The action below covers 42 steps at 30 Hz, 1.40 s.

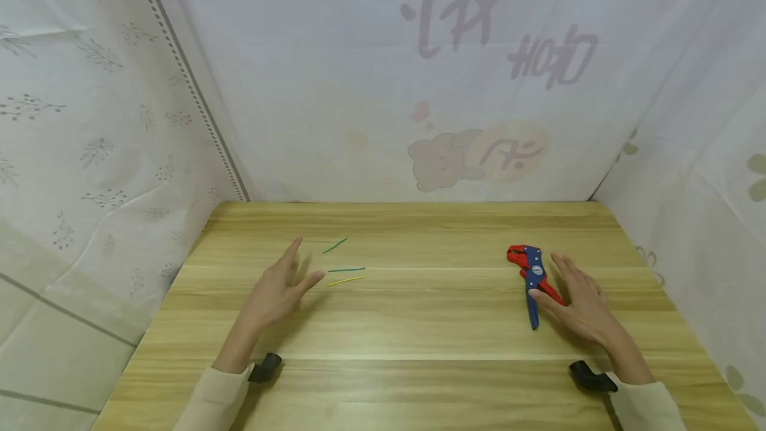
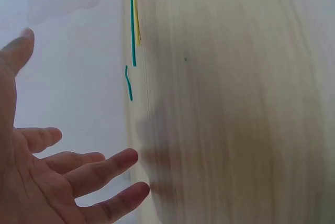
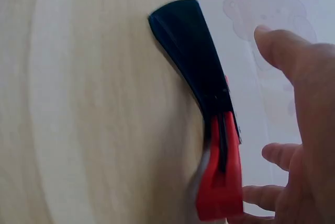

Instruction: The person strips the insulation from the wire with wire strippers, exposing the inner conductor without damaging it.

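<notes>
Three short pieces of wire lie on the wooden table: a crooked green wire (image 1: 334,246) at the back, a straighter green wire (image 1: 346,270) and a yellow wire (image 1: 346,281) in front of it. My left hand (image 1: 276,291) hovers just left of them, fingers spread and holding nothing; the left wrist view also shows the yellow wire (image 2: 137,14) apart from the fingers. To the right lies a red and blue wire stripper (image 1: 532,278), its jaws pointing away. Beside its handles is my right hand (image 1: 577,301), fingers apart; the right wrist view shows the thumb clear of the wire stripper (image 3: 183,46).
The wooden table (image 1: 419,324) meets a white printed cloth (image 1: 335,85) at its back edge. Similar cloths hang at the left and right sides. A black wrist mount (image 1: 266,368) sits at the left sleeve, another black mount (image 1: 589,378) at the right.
</notes>
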### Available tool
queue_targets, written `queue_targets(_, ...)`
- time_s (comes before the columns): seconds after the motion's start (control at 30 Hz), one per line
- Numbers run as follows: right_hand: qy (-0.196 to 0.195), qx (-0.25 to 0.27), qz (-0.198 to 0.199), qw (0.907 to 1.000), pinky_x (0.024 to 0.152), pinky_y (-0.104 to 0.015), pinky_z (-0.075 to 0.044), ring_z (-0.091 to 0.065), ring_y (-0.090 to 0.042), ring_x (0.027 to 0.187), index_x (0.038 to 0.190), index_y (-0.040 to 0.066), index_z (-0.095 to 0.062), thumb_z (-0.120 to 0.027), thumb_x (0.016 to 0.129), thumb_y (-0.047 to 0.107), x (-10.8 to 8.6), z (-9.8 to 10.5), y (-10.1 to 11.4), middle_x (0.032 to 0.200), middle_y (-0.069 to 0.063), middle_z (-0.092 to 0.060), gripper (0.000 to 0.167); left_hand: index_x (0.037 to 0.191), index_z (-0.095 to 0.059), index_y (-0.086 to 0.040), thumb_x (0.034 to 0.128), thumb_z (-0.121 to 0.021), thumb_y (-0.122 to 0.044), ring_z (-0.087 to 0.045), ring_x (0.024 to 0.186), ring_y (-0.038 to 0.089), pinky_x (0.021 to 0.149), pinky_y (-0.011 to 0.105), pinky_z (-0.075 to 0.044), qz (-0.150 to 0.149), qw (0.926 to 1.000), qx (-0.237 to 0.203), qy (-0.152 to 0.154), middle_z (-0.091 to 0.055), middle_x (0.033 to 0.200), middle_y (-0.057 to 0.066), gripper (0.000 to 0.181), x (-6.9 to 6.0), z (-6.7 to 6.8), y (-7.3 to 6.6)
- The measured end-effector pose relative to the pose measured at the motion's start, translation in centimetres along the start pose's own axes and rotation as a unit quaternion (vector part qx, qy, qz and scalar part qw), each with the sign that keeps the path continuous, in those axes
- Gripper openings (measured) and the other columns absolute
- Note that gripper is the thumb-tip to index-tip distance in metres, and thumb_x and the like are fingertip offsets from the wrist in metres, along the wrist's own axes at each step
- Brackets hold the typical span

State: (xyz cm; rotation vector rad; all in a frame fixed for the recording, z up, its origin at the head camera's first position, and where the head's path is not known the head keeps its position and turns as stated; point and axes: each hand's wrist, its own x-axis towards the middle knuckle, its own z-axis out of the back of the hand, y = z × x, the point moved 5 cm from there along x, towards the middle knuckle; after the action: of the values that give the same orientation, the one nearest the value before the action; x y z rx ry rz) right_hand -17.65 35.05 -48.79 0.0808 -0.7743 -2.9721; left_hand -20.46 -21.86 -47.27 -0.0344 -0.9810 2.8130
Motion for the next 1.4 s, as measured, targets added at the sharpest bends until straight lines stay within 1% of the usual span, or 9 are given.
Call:
queue_targets(0.07, -0.002, -0.003, -0.004, 1.0000, 0.100, -0.087, -0.012, -0.018, -0.067, 0.142, 0.166, 0.014, -0.007, -0.059, 0.098, 0.057, 0.0, -0.2, 0.0, 0.168, -0.031, -0.010, 0.096, 0.166, -0.007, -0.023, 0.0995, -0.054, -0.063, -0.050, 0.136, 0.052, 0.107, 0.072, -0.039, 0.001, 1.0000, -0.009, -0.002, -0.049, 0.151, 0.030, 0.091, 0.0, -0.2, -0.2)
queue_targets(0.17, -0.007, -0.011, -0.009, 0.9999, 0.100, -0.086, -0.015, -0.020, -0.065, 0.141, 0.166, 0.013, -0.010, -0.060, 0.097, 0.059, 0.1, -0.4, 0.0, 0.166, -0.032, -0.016, 0.097, 0.166, -0.014, -0.021, 0.1006, -0.055, -0.059, -0.059, 0.127, 0.050, 0.101, 0.071, -0.045, -0.004, 0.9997, -0.021, -0.008, -0.057, 0.143, 0.031, 0.087, 0.1, -0.3, -0.6)
queue_targets(0.4, -0.017, -0.026, -0.013, 0.9994, 0.101, -0.080, -0.022, -0.023, -0.063, 0.140, 0.163, 0.004, -0.018, -0.062, 0.095, 0.062, 0.0, -1.0, 0.4, 0.160, -0.036, -0.025, 0.099, 0.158, -0.035, -0.005, 0.1025, -0.061, -0.043, -0.065, 0.119, 0.048, 0.091, 0.063, -0.056, -0.044, 0.9971, -0.061, -0.009, -0.054, 0.145, 0.032, 0.072, 0.4, -1.1, -1.4)
queue_targets(0.6, -0.027, -0.041, -0.020, 0.9986, 0.100, -0.078, -0.027, -0.027, -0.061, 0.135, 0.159, -0.004, -0.025, -0.064, 0.093, 0.063, 0.1, -1.0, 0.9, 0.155, -0.037, -0.030, 0.101, 0.154, -0.041, -0.005, 0.0994, -0.069, -0.033, -0.070, 0.110, 0.043, 0.084, 0.054, -0.061, -0.067, 0.9939, -0.086, -0.018, -0.057, 0.142, 0.031, 0.067, 0.7, -1.8, -1.9)
queue_targets(0.8, -0.028, -0.048, -0.025, 0.9982, 0.093, -0.072, -0.040, -0.032, -0.055, 0.126, 0.155, -0.004, -0.036, -0.065, 0.091, 0.065, 0.2, -1.3, 1.2, 0.145, -0.034, -0.035, 0.099, 0.148, -0.049, -0.003, 0.0962, -0.074, -0.027, -0.070, 0.107, 0.041, 0.085, 0.052, -0.061, -0.066, 0.9935, -0.092, -0.013, -0.064, 0.132, 0.029, 0.062, 1.0, -2.6, -2.4)
queue_targets(0.97, -0.032, -0.062, -0.037, 0.9969, 0.086, -0.065, -0.043, -0.037, -0.052, 0.120, 0.153, -0.006, -0.039, -0.065, 0.091, 0.066, 0.5, -1.5, 1.6, 0.138, -0.033, -0.038, 0.098, 0.135, -0.062, -0.002, 0.0949, -0.076, -0.025, -0.071, 0.100, 0.032, 0.083, 0.046, -0.060, -0.065, 0.9941, -0.086, -0.013, -0.070, 0.122, 0.020, 0.048, 1.0, -2.9, -2.7)
queue_targets(1.13, -0.020, -0.068, -0.055, 0.9960, 0.074, -0.047, -0.046, -0.049, -0.047, 0.106, 0.153, -0.008, -0.038, -0.063, 0.090, 0.069, 1.1, -1.8, 2.4, 0.125, -0.033, -0.044, 0.103, 0.123, -0.070, -0.002, 0.0902, -0.080, -0.018, -0.070, 0.094, 0.025, 0.082, 0.041, -0.059, -0.066, 0.9949, -0.071, -0.025, -0.074, 0.107, 0.012, 0.038, 1.0, -2.8, -2.8)
queue_targets(1.27, -0.005, -0.072, -0.075, 0.9945, 0.064, -0.034, -0.041, -0.053, -0.038, 0.093, 0.154, -0.007, -0.037, -0.063, 0.089, 0.070, 1.1, -1.8, 2.5, 0.120, -0.032, -0.047, 0.104, 0.119, -0.071, -0.002, 0.0886, -0.081, -0.014, -0.068, 0.091, 0.021, 0.080, 0.033, -0.058, -0.054, 0.9958, -0.074, -0.005, -0.073, 0.105, 0.011, 0.035, 1.1, -3.3, -2.7)
queue_targets(1.4, 0.004, -0.082, -0.082, 0.9932, 0.065, -0.039, -0.046, -0.056, -0.038, 0.091, 0.153, -0.008, -0.038, -0.063, 0.088, 0.073, 0.9, -1.5, 2.1, 0.122, -0.035, -0.049, 0.106, 0.115, -0.071, -0.001, 0.0897, -0.078, -0.009, -0.067, 0.089, 0.020, 0.078, 0.029, -0.057, -0.034, 0.9958, -0.082, 0.018, -0.072, 0.104, 0.011, 0.028, 1.3, -4.0, -2.9)
